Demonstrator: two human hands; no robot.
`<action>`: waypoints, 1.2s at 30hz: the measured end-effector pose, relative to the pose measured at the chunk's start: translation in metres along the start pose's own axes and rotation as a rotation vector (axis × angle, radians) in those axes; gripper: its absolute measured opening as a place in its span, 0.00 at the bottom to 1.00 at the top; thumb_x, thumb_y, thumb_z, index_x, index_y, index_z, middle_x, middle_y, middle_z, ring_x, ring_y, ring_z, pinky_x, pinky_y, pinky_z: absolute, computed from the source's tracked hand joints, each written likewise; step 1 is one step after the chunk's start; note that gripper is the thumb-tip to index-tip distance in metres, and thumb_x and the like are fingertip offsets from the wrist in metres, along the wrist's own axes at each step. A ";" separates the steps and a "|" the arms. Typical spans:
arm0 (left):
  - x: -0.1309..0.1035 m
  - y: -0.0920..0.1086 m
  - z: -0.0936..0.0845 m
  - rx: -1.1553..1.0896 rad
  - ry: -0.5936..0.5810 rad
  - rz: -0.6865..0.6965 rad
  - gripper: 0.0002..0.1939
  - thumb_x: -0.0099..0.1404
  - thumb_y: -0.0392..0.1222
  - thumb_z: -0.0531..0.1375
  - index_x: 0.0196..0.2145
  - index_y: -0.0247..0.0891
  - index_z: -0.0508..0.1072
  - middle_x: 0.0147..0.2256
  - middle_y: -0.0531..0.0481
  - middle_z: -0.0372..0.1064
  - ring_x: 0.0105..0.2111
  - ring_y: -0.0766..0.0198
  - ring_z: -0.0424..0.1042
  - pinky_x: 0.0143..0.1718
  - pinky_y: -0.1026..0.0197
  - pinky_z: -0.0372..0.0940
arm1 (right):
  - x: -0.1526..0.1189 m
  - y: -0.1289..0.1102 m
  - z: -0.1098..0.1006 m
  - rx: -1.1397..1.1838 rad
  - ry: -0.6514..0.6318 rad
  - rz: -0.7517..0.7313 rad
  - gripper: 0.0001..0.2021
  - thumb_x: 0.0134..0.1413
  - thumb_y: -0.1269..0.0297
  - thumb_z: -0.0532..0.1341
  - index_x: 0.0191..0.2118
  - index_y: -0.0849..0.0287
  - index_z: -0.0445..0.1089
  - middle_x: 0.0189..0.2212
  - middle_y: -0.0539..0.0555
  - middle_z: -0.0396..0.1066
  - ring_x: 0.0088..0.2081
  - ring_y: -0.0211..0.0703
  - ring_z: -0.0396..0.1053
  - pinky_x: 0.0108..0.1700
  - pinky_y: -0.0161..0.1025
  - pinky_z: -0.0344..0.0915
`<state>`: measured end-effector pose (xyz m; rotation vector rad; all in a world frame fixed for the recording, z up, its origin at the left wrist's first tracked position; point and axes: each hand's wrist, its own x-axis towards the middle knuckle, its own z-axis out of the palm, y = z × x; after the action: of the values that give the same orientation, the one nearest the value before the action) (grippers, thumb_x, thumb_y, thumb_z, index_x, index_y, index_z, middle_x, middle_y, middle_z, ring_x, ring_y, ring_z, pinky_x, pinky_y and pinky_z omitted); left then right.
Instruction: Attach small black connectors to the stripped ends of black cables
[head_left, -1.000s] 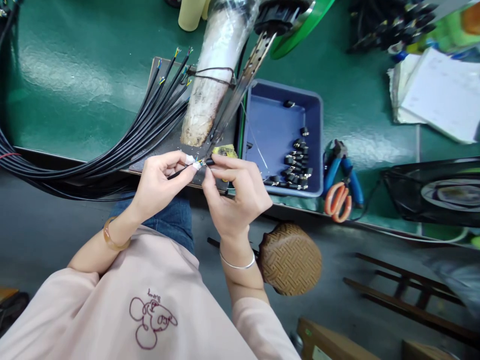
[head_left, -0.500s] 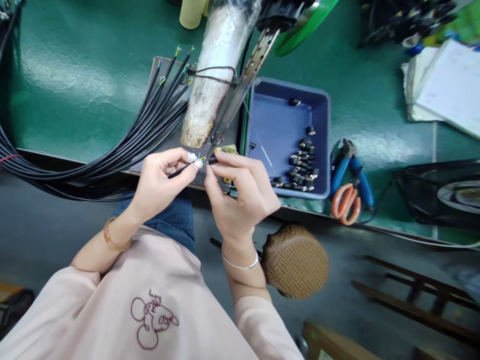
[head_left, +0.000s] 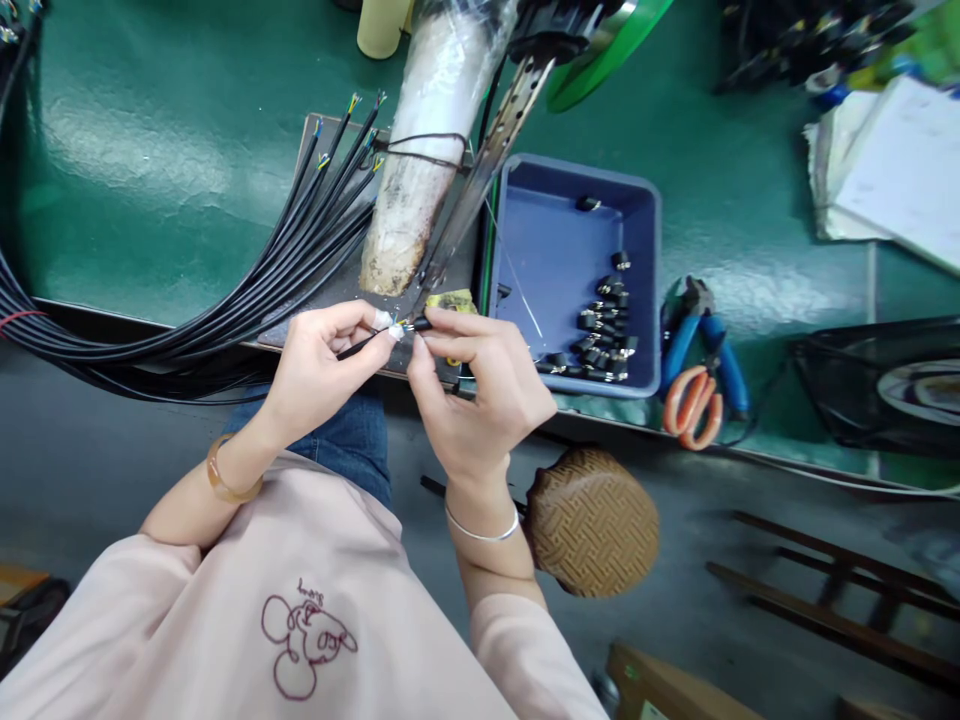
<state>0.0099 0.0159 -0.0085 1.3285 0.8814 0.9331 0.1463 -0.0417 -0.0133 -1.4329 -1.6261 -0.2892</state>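
Between thumb and fingers, my left hand (head_left: 330,350) pinches a black cable (head_left: 356,346) close to its stripped end, where thin coloured wires show. White wraps cover the fingertips there. Facing it, my right hand (head_left: 480,375) pinches a small black connector (head_left: 421,324) whose metal end meets the wires; whether they are joined I cannot tell. Just above both hands is the tip of a soldering iron (head_left: 435,265), slanting down from a perforated metal shaft. A yellow sponge (head_left: 451,300) lies behind my right fingers.
Black cables (head_left: 225,335) with bared ends lie bundled at left. A plastic-wrapped white tube (head_left: 420,150) stands over the work spot. To the right are a blue tray (head_left: 547,250) of black connectors (head_left: 600,330), blue-handled cutters (head_left: 679,335), orange-handled scissors (head_left: 691,408) and papers (head_left: 904,170).
Both hands stay almost in place. My right hand has shifted very slightly left, and more of the connector shows between its fingers.
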 end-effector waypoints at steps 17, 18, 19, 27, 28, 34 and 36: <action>-0.001 0.001 0.000 0.004 0.032 -0.002 0.08 0.58 0.39 0.66 0.25 0.35 0.72 0.22 0.54 0.65 0.22 0.72 0.62 0.25 0.69 0.60 | 0.002 0.001 0.003 0.029 0.013 -0.006 0.06 0.58 0.74 0.65 0.34 0.56 0.70 0.37 0.51 0.80 0.39 0.40 0.79 0.43 0.37 0.75; -0.001 0.001 0.000 0.006 0.037 -0.003 0.08 0.58 0.39 0.66 0.25 0.35 0.73 0.22 0.55 0.65 0.22 0.72 0.61 0.24 0.69 0.60 | 0.002 0.000 0.003 0.028 0.009 -0.004 0.06 0.58 0.74 0.65 0.35 0.56 0.71 0.37 0.51 0.80 0.39 0.40 0.79 0.43 0.37 0.76; -0.001 0.001 0.000 0.006 0.041 -0.004 0.09 0.58 0.40 0.66 0.25 0.35 0.73 0.22 0.55 0.64 0.22 0.72 0.61 0.24 0.69 0.60 | 0.002 0.000 0.003 0.025 0.004 -0.003 0.05 0.58 0.73 0.65 0.35 0.55 0.71 0.37 0.51 0.80 0.39 0.41 0.79 0.43 0.37 0.76; 0.000 0.013 -0.001 -0.043 -0.067 -0.084 0.19 0.58 0.48 0.69 0.19 0.36 0.68 0.16 0.57 0.58 0.18 0.74 0.54 0.18 0.68 0.52 | -0.002 0.002 0.001 0.076 0.042 0.055 0.06 0.59 0.74 0.64 0.34 0.55 0.70 0.33 0.50 0.80 0.36 0.40 0.79 0.39 0.38 0.76; 0.001 0.014 -0.002 -0.043 -0.088 -0.104 0.20 0.58 0.49 0.69 0.18 0.36 0.67 0.16 0.57 0.58 0.17 0.74 0.54 0.18 0.67 0.51 | -0.002 0.003 0.001 0.096 0.049 0.063 0.06 0.58 0.74 0.65 0.34 0.56 0.70 0.33 0.49 0.79 0.36 0.39 0.79 0.39 0.38 0.76; 0.002 0.015 -0.010 -0.067 -0.201 -0.186 0.17 0.55 0.46 0.70 0.19 0.35 0.70 0.16 0.56 0.61 0.16 0.74 0.55 0.17 0.68 0.51 | -0.005 0.004 -0.002 0.101 0.046 0.023 0.06 0.59 0.74 0.64 0.34 0.55 0.69 0.33 0.49 0.79 0.35 0.39 0.79 0.38 0.38 0.76; 0.002 0.013 -0.010 -0.072 -0.201 -0.184 0.15 0.54 0.44 0.70 0.19 0.35 0.71 0.16 0.56 0.61 0.17 0.74 0.56 0.18 0.68 0.52 | -0.006 0.005 -0.003 0.057 0.051 -0.029 0.06 0.59 0.73 0.64 0.35 0.54 0.68 0.34 0.49 0.80 0.35 0.39 0.79 0.38 0.38 0.76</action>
<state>0.0004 0.0218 0.0040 1.2329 0.7929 0.6696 0.1516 -0.0467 -0.0183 -1.3496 -1.6024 -0.2912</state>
